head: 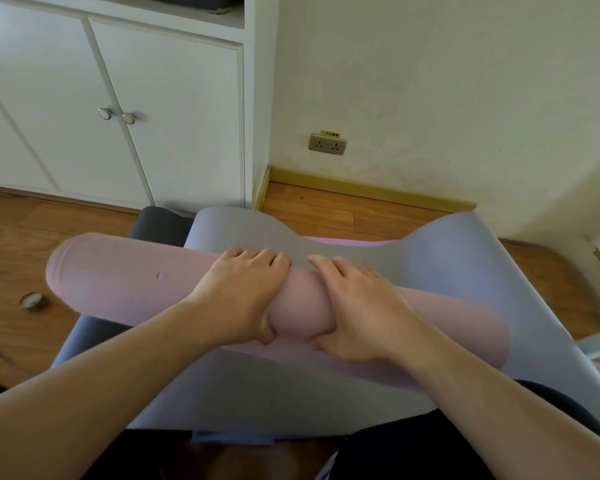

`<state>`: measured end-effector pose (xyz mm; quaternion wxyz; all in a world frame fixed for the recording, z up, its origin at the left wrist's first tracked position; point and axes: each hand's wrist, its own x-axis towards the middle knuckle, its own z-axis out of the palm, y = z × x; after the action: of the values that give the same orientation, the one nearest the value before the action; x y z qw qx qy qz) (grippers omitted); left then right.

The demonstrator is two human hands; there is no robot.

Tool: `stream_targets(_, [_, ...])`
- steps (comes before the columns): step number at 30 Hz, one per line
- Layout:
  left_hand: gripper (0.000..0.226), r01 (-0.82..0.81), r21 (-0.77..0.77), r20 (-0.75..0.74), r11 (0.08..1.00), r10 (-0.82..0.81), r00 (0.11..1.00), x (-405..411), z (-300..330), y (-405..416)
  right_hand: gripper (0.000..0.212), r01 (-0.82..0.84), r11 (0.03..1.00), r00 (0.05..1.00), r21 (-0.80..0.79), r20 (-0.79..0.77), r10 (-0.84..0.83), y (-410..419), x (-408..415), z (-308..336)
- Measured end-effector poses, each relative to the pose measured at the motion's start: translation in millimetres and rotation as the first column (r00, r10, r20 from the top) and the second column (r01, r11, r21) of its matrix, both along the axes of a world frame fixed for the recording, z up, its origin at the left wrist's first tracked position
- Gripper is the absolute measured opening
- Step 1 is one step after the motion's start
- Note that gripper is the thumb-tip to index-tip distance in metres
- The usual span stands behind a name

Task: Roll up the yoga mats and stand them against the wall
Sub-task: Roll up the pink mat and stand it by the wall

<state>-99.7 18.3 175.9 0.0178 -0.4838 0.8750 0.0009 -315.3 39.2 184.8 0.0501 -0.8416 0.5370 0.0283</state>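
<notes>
Left hand: the left hand point(246, 289) lies over the middle of the pink roll point(125, 282), fingers curved over its far side and thumb hooked under the near side; it grips the roll.
Right hand: the right hand point(357, 306) sits just beside the left, fingers spread over the top and reaching onto the unrolled sheet, thumb tucked at the near side; it presses and holds the roll.
Reason for hold: judged, both hands at the centre keep the turns tight and push the roll toward the wall.
Task item location: the roll lies crosswise on the lavender mat surface point(465, 258), on the wooden floor point(326, 209), close to the wall point(430, 81) and skirting board point(361, 185). The free far end is curled up, showing a pink underside.
Mat count: one mat partly rolled; one dark grey mat point(156, 220) shows at the left behind it, extent hidden. Two visible.
Progress: judged, rolling is nearly done; nothing stands against the wall yet.
Other items: one roll of tape point(33, 301) on the floor; one white cabinet point(118, 98) with two knobs; one wall socket point(327, 144).
</notes>
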Motion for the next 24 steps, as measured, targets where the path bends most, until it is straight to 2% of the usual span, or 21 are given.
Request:
stream_targets(2, [0.082, -0.022, 0.033, -0.033, 0.999, 0.023, 0.999, 1.7, 4.0, -1.0, 0.124, -0.035, 0.999, 0.997, -0.033, -0.063, 0.032, 0.6, -0.3, -0.1])
stream_targets(6, [0.083, -0.034, 0.117, -0.074, 0.993, 0.043, 0.996, 1.1, 6.0, 1.1, 0.089, -0.056, 0.996, 0.994, -0.075, -0.097, 0.049, -3.4, 1.5, -1.4])
stream_targets(9, [0.090, -0.011, 0.083, -0.043, 0.996, 0.015, 0.999, -0.4, 3.3, 6.3, 0.077, -0.053, 0.996, 0.996, -0.066, -0.077, 0.048, -4.4, 1.6, 3.7])
stream_targets(12, [0.105, -0.016, 0.008, 0.058, 1.000, 0.015, 0.998, -6.1, -2.6, 10.1, 0.081, -0.002, 1.000, 1.000, -0.017, -0.024, 0.001, -5.8, 0.3, 5.9])
stream_targets(15, [0.091, -0.014, -0.054, 0.082, 0.998, 0.018, 0.996, -10.5, -5.9, 6.5, 0.086, 0.018, 1.000, 1.000, -0.009, 0.021, -0.018, -3.7, 0.1, 4.9])
stream_targets(20, [0.086, -0.032, -0.004, 0.009, 0.999, 0.032, 0.999, -2.6, 1.4, -1.1, 0.134, -0.020, 0.997, 0.995, -0.071, -0.103, 0.012, -0.6, 2.9, 0.1])
stream_targets(22, [0.086, -0.043, 0.038, -0.041, 0.998, 0.045, 0.998, 0.0, 2.5, -1.3, 0.129, -0.032, 0.995, 0.988, -0.095, -0.155, 0.017, -2.7, 6.4, -3.2])
stream_targets(24, [0.085, -0.049, 0.064, -0.063, 0.997, 0.053, 0.997, 0.6, 1.4, 0.9, 0.114, -0.043, 0.993, 0.988, -0.112, -0.155, 0.025, -4.5, 8.0, -4.1])
